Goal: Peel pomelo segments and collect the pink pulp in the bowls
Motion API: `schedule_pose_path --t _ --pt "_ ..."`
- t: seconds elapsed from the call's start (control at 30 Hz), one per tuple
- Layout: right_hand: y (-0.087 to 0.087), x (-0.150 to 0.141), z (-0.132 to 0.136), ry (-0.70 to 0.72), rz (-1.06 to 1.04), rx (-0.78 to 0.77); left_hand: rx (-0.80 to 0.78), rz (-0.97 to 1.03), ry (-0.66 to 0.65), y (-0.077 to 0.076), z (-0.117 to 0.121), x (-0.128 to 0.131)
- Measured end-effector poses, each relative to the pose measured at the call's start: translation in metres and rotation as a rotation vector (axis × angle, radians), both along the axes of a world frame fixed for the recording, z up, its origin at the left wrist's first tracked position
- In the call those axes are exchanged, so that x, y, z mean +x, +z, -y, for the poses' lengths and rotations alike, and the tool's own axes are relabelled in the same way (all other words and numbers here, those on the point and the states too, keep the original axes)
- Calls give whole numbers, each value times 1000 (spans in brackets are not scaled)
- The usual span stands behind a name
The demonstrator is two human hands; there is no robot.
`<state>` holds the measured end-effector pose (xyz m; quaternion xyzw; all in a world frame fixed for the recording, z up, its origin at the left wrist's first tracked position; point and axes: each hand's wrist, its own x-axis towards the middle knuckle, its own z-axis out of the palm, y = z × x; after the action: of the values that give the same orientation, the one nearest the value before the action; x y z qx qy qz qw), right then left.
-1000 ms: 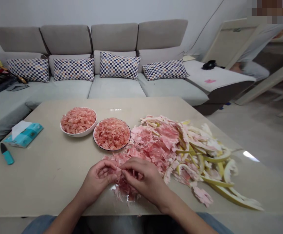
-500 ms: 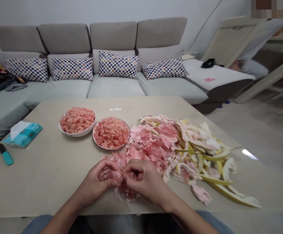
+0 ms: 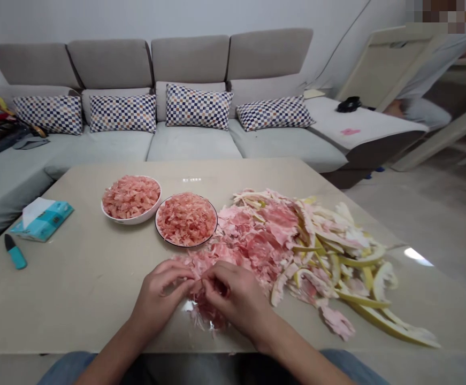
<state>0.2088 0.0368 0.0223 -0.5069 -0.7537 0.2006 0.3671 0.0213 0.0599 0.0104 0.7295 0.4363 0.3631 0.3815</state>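
Note:
My left hand [image 3: 161,294] and my right hand [image 3: 238,299] meet at the front of the table, thumbs and fingertips pinched together. Between them is a small pink piece of pomelo [image 3: 196,286], mostly hidden by the fingers. Under and beside the fingers lie pink membrane scraps [image 3: 206,311]. Just beyond my hands stands a dark-rimmed plate [image 3: 157,231] heaped with pink pomelo flesh [image 3: 186,219]. To its left is a white bowl [image 3: 134,219], also piled with pomelo flesh [image 3: 131,195].
A large heap of pink membranes [image 3: 265,235] and yellow-green pomelo rinds [image 3: 371,305] spreads over the right of the table [image 3: 80,299]. At the left lie a tissue pack [image 3: 46,220] and a teal-handled knife [image 3: 16,255]. Beyond stands a sofa [image 3: 195,141]; a person [image 3: 429,80] is at far right.
My left fingers have closed in around the pomelo piece, which shows less now. The whole view has shifted slightly, so the table things sit a little further right.

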Motion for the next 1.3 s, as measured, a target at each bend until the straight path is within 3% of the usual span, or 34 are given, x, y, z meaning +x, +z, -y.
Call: schedule_pose_path --t 0.17,0.37,0.53,0.73,1.07,1.13,1.3 --pt "-14 -4 4 34 222 228 188 -104 -26 -5 5 0" --pt "-25 -11 4 21 448 423 305 -252 -106 -12 6 -2" --pt "-28 -14 3 11 470 465 373 -320 -99 -13 9 2" --pt "-20 -16 4 -9 342 490 386 -191 3 -10 15 7" --pt "-18 -21 10 42 246 689 103 58 223 1 11 8" --pt "-16 -23 13 46 149 620 -19 123 258 2 6 4" --pt "0 -15 9 -104 -175 197 -398 374 250 2 -3 -1"
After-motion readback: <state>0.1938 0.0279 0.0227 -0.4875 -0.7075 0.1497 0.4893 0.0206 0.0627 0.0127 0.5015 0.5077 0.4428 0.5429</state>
